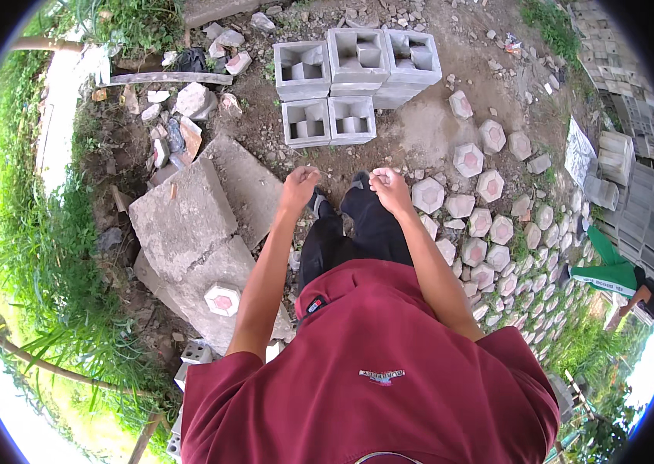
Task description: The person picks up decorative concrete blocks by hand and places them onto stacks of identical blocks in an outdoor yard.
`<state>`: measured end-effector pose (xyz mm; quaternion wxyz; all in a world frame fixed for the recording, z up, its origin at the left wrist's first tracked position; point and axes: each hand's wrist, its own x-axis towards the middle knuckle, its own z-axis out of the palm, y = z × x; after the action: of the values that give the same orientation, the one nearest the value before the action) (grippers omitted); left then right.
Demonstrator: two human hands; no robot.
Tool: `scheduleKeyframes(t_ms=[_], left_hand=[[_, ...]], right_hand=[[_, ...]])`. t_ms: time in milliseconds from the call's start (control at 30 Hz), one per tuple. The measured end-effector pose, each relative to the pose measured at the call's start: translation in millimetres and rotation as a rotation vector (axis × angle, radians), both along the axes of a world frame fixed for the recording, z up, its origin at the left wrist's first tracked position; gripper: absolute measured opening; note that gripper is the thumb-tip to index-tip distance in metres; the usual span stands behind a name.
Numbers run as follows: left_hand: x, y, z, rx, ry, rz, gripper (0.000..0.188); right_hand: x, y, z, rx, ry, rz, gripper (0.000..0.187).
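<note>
Both arms reach forward over my dark trousers and shoes. My left hand [303,182] has its fingers loosely curled, and nothing shows in it. Level with it, my right hand [389,186] is also curled closed, its fingers drawn together with no object showing. Just beyond the hands stand several grey hollow concrete blocks, with a small one [307,143] nearest my left hand. Taller blocks [358,83] rise behind it. Hexagonal pavers with reddish centres lie to the right; a pale one [428,196] is closest to my right hand. Neither hand touches a block or a paver.
A broken concrete slab [184,220] lies on the left, with one hexagonal paver [222,300] on it. Rubble [196,101] and a wooden plank [168,78] sit beyond. At far right, a person in green [605,267] is near stacked blocks [640,209].
</note>
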<state>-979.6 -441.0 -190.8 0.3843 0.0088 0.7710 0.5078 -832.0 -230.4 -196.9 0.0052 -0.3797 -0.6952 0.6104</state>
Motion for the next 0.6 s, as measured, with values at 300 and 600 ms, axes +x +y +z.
scheduleKeyframes(t_ms=[300,600], left_hand=[[-27,75,-150,-0.054,-0.348,0.247,0.030],[-49,206,-399,0.066,-0.868,0.820,0.074]], right_hand=[[-39,33,-161,0.080,-0.198,0.104,0.046],[-142,126,-380,0.517,-0.244,-0.115,0.077]])
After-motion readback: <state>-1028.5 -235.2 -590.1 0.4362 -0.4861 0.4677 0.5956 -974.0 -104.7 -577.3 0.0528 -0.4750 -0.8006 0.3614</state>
